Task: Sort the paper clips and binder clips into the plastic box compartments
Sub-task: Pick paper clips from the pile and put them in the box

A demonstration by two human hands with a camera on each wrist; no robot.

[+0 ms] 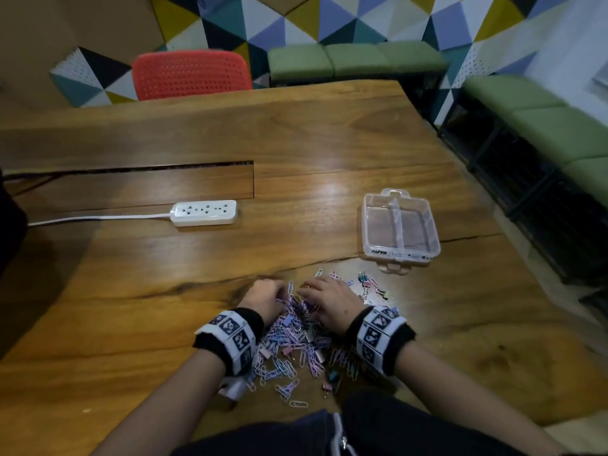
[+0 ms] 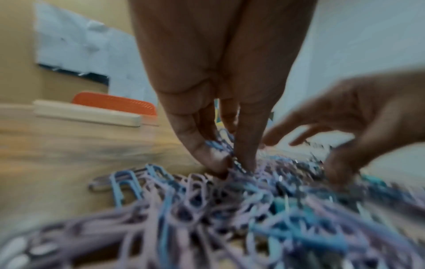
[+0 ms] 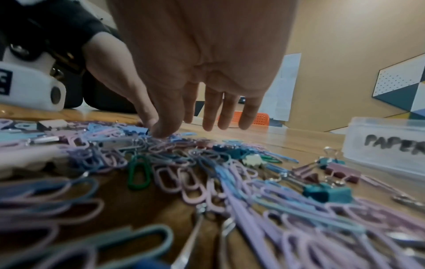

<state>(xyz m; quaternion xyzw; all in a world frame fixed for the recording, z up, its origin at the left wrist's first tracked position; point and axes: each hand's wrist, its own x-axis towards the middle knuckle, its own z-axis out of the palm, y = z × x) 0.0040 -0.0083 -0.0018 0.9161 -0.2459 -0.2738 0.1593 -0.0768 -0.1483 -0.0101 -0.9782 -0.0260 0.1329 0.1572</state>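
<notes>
Glossy wood, coated wire, clear plastic.
Desk (image 1: 296,143): varnished wood, cracked grain. Paper clips (image 1: 289,340): matt pastel coating. Binder clips (image 3: 326,192): painted metal, shiny wire handles. Box (image 1: 399,225): clear smooth plastic.

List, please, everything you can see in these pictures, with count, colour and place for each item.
paper clips: too many to count; purple, pink, blue, one green; heaped on the table's near edge.
binder clips: several; teal, pink, mauve; mixed in the heap and scattered at its right.
plastic box: one, clear, two compartments, both empty; right of centre, beyond the heap.
power strip: one, white, corded; left of the box.
table: one, brown wood.
chair: one, red; behind the table.
benches: green cushions; along the walls.
left hand: fingertips pinching clips in the heap.
right hand: fingers spread, touching the heap.
</notes>
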